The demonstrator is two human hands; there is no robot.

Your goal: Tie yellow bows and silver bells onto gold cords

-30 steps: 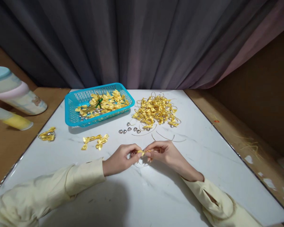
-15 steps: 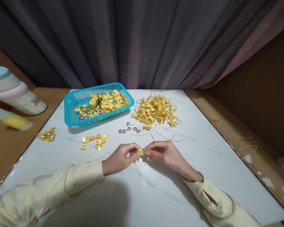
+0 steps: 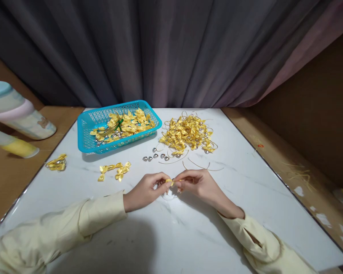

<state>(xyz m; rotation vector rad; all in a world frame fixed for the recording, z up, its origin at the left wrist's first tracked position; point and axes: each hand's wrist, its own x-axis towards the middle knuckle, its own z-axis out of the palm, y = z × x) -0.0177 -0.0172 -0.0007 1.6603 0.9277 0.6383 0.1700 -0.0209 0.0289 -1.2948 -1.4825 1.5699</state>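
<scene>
Between my two hands is a small yellow ribbon bow (image 3: pixel 169 181). My left hand (image 3: pixel 150 189) pinches its left side with thumb and forefinger. From the other side my right hand (image 3: pixel 196 185) pinches it too, fingertips close to the left ones. A thin gold cord loop (image 3: pixel 171 196) hangs below the fingers; how it joins the bow is hidden. Behind the hands lie several silver heart-shaped bells (image 3: pixel 156 156) and loose gold cord pieces (image 3: pixel 200 164). Several loose yellow bows (image 3: pixel 114 169) rest to the left of my left hand.
A blue plastic basket (image 3: pixel 87 146) holds yellow bows, silver bells and a green-tied cord bundle. Beside it is a heap of corded bows (image 3: pixel 187 133). A small bow cluster (image 3: pixel 57 162) lies at the table's left edge, near a tumbler (image 3: pixel 25 114) and a yellow spool (image 3: pixel 17 146).
Both hands keep their pinch on the bow in nearly the same place. The cord loop below the fingers has shifted slightly.
</scene>
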